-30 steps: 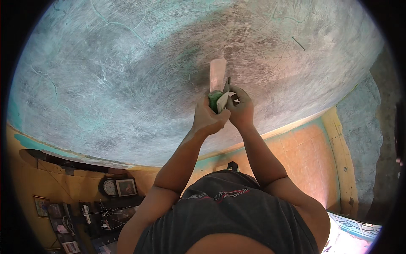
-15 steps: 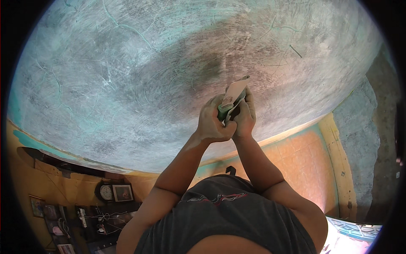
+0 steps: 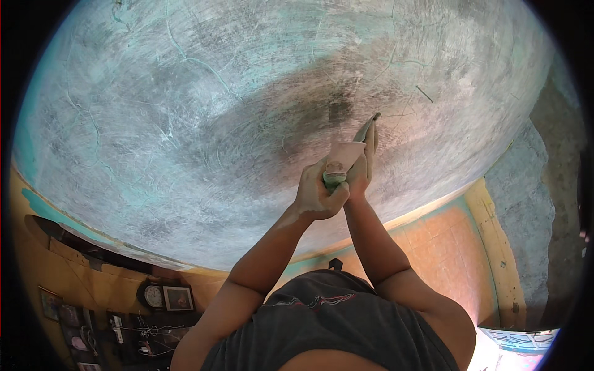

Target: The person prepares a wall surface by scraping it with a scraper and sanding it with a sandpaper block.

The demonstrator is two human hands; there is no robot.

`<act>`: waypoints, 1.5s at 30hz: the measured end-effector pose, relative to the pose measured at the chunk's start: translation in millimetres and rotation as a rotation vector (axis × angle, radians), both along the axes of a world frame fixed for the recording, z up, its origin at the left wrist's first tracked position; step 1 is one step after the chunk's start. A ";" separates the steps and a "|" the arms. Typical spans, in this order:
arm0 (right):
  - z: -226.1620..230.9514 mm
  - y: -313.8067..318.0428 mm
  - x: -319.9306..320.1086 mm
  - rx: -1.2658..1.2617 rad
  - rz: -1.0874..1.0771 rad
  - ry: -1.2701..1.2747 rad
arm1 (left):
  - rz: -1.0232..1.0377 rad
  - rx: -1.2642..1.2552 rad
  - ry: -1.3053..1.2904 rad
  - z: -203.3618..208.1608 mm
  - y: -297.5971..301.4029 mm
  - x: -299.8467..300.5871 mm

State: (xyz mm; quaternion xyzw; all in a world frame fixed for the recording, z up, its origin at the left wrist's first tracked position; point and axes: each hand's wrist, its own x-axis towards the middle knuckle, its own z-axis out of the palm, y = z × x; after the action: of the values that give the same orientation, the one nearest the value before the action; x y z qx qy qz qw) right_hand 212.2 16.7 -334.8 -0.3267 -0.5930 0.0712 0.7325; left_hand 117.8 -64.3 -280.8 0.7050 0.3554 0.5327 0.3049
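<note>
Both hands are held together in front of the dusty grey-and-teal wall (image 3: 185,123). My left hand (image 3: 314,190) is closed around the green handle of a putty knife (image 3: 344,154), its broad pale blade pointing up toward the wall. Close against it on the right, my right hand (image 3: 360,176) is closed too. Above that hand a thin greyish strip with a dark tip (image 3: 366,128) sticks up, seen nearly edge-on; I cannot tell its kind. The blade partly hides the right hand's fingers. Pale dust coats both hands.
A nail-like piece (image 3: 425,94) juts from the wall at upper right. An orange tiled surface (image 3: 439,247) lies at lower right, beside bare grey plaster (image 3: 523,210). At lower left are a clock (image 3: 151,295), a framed picture (image 3: 178,298) and tangled white cables (image 3: 148,332).
The putty knife has turned so that its blade faces me more broadly. The dark-tipped strip now stands apart, to its upper right. Both hands sit slightly lower in view.
</note>
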 end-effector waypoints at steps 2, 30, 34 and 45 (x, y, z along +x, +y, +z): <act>12.7 -3.5 -1.3 -0.102 0.239 0.162 | 0.068 -0.015 -0.023 -2.3 4.8 3.3; 142.6 94.3 5.8 0.209 -0.462 -0.936 | 0.440 -0.309 -0.433 34.8 15.1 -97.8; 153.6 67.6 -8.8 0.096 -0.415 -0.726 | 0.455 -0.320 -0.554 31.4 14.6 -99.0; 151.3 94.9 47.8 0.214 -0.368 -0.826 | 0.167 -0.264 -0.679 10.9 23.3 -117.6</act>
State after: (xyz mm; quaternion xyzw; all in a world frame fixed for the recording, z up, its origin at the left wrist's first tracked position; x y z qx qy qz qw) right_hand 260.1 111.6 -183.6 -0.3502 -0.7711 -0.2576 0.4651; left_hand 0.2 -41.0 -270.0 0.4113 0.3557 0.7089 0.4491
